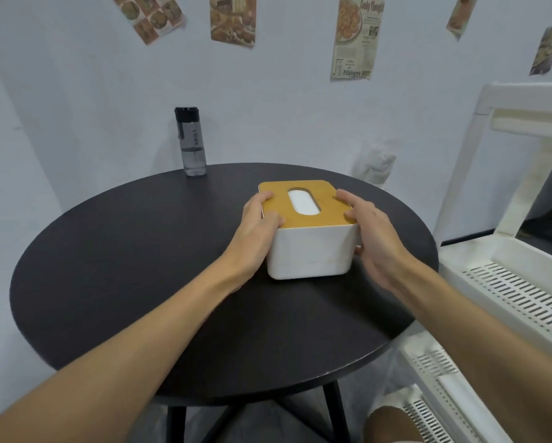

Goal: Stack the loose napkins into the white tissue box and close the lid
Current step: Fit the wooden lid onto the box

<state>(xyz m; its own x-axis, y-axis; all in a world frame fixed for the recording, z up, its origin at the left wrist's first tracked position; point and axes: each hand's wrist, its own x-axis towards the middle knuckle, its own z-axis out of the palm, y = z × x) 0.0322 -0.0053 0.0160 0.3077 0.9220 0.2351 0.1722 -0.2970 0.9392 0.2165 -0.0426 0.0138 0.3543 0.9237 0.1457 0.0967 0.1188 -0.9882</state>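
**Two hands clasp a closed tissue box on a round black counter**

A white tissue box (313,254) stands upright on a round black counter (140,251), a little right of its centre and towards the far side. Its ochre, wood-coloured lid (329,204) sits flat on top, edges in line with the box walls. An oval slot in the middle of the lid shows a white napkin (303,203) inside.

The left hand (258,219) grasps the box from its left side, with fingers curled over the far part of the lid's left edge and the thumb on the lid's near left corner. The right hand (373,231) grasps it from the right side, with fingers bent onto the lid's right edge and the thumb lower down against the box's right wall. Both bare forearms reach in from the near edge of the counter.

The box is well inside the counter's rim on every side. The widest bare stretch of counter lies to the left of the box and in front of it. A clear water bottle (191,145) with a black cap stands upright at the far rim, well apart from the box and to its left.

Just beside the counter's right edge stands a white plastic shelf rack (508,282) with slotted shelves. A pale wall runs behind the counter, hung with printed food clippings (354,36). A blurred white object beyond the far right rim is too unclear to name.
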